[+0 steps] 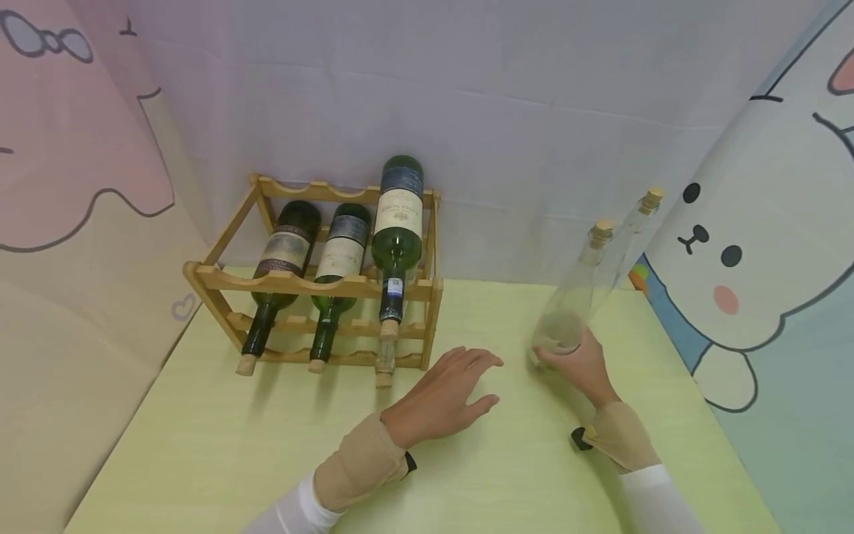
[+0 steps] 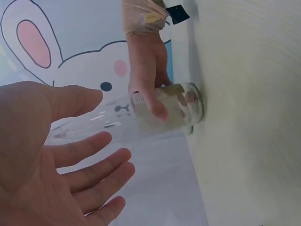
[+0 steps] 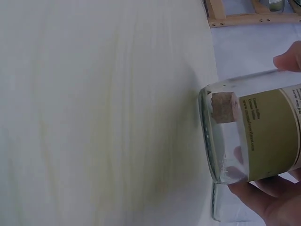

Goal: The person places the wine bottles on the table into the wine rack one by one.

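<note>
My right hand (image 1: 579, 365) grips a clear glass bottle (image 1: 579, 285) low on its body, with thumb and fingers around it. A cork (image 1: 602, 228) plugs its neck. The right wrist view shows its olive label (image 3: 270, 136) and a brown cork-like piece (image 3: 225, 107) through the glass near the base. Whether the base touches the table, I cannot tell. Right behind stands a second clear corked bottle (image 1: 627, 236), partly hidden. My left hand (image 1: 443, 393) hovers over the table between the rack and the bottles, fingers spread apart and holding nothing; its palm (image 2: 28, 174) faces the gripped bottle.
At the back left, a wooden wine rack (image 1: 223, 278) holds several corked bottles lying neck forward. Three are green, among them a blue-and-white-labelled bottle (image 1: 398, 215); a clear bottle (image 1: 385, 360) lies below it. A pale curtain (image 1: 507, 185) hangs behind the yellow-green table (image 1: 494, 482).
</note>
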`<state>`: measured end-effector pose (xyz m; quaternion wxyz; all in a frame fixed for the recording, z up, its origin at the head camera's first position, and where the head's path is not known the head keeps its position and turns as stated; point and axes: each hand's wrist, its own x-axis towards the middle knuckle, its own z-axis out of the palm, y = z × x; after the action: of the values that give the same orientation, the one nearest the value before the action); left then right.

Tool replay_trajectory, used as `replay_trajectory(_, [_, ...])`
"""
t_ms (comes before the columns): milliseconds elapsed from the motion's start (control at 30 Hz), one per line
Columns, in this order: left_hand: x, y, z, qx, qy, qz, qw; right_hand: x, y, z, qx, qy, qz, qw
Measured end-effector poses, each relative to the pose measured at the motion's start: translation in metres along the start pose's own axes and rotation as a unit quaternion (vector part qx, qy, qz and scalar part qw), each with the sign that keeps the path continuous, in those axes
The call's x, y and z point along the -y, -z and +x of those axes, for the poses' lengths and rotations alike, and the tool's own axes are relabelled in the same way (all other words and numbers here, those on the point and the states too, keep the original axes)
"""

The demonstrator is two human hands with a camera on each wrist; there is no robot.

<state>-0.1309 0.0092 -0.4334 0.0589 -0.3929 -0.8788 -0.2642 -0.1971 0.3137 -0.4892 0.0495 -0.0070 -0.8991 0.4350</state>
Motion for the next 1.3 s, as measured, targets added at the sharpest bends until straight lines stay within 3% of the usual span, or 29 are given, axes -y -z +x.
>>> replay_trajectory(300, [0.001, 0.002, -0.004, 0.016, 0.013, -0.002, 0.9998, -0.006, 0.035, -0.021, -0.02, 0.056, -0.09, 0.994])
replay_trajectory(500, [-0.001, 0.006, -0.007, 0.032, 0.018, -0.024, 0.999, -0.006, 0.054, -0.029, 0.006, 0.057, -0.144, 0.988])
replay_trajectory(633, [-0.005, 0.011, -0.009, 0.031, 0.015, -0.044, 0.9985, -0.007, 0.062, -0.032, 0.015, 0.085, -0.178, 0.98])
replay_trajectory(1033, [-0.022, 0.026, -0.007, -0.036, -0.055, -0.066, 0.9957, -0.011, 0.081, -0.039, 0.034, 0.137, -0.23, 0.963])
replay_trajectory(1300, [-0.034, 0.034, 0.0, -0.096, -0.076, -0.076, 0.9895, 0.001, 0.095, -0.039, 0.055, 0.158, -0.288, 0.943])
